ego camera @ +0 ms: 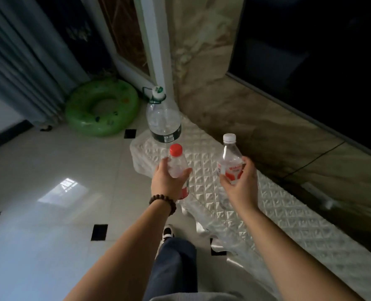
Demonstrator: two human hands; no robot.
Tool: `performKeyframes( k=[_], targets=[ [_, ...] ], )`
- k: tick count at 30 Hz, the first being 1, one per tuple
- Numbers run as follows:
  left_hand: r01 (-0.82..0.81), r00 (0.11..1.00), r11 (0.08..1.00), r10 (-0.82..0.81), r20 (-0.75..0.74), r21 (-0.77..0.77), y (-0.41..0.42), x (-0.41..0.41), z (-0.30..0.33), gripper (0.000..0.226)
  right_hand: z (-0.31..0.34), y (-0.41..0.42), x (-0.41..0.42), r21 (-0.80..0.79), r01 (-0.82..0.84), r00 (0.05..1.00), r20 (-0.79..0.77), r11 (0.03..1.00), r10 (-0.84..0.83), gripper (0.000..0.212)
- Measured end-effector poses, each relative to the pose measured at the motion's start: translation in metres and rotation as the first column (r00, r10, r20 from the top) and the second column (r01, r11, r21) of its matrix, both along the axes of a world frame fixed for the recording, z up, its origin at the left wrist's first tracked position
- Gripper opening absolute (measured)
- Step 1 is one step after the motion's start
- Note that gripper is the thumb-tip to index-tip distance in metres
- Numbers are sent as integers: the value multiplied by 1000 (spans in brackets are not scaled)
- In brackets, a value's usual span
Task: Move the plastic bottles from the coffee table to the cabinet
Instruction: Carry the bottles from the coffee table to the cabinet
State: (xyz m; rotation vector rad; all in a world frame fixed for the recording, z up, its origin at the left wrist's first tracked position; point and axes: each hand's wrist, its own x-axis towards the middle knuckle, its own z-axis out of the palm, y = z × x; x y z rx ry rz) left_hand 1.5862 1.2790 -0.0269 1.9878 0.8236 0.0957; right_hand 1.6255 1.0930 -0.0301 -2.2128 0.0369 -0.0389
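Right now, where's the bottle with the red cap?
In the head view, the red-capped bottle is centre frame, gripped by the left hand, just in front of the large bottle.

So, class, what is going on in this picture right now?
A person stands at a long cabinet top under a quilted cover, a small plastic bottle in each hand. The left hand grips a red-capped bottle. The right hand grips a white-capped bottle with a red label. Whether either bottle touches the cover cannot be told. A bigger clear bottle with a white and green cap already stands at the far end. A green swim ring lies on the floor beyond.
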Motion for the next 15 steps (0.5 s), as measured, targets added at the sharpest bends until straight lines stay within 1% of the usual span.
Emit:
performKeyframes(
  k=[5,7,11,15],
  targets=[
    [124,990,992,-125,-70,-22,57,64,-18,74,-16,40,43,-24,135,988,-73,991,-136,78],
    [151,985,988,-153,-75,-25,71,85,-27,75,-23,52,57,-32,166,980,-108,986,-168,79],
    [166,981,984,-172,-94,-68,86,124,-46,71,-43,65,82,-44,211,967,-138,977,-215,81],
    [216,970,975,-220,-105,-47,92,163,-77,65,-76,69,115,-38,245,951,-185,969,-248,89]
  ],
)
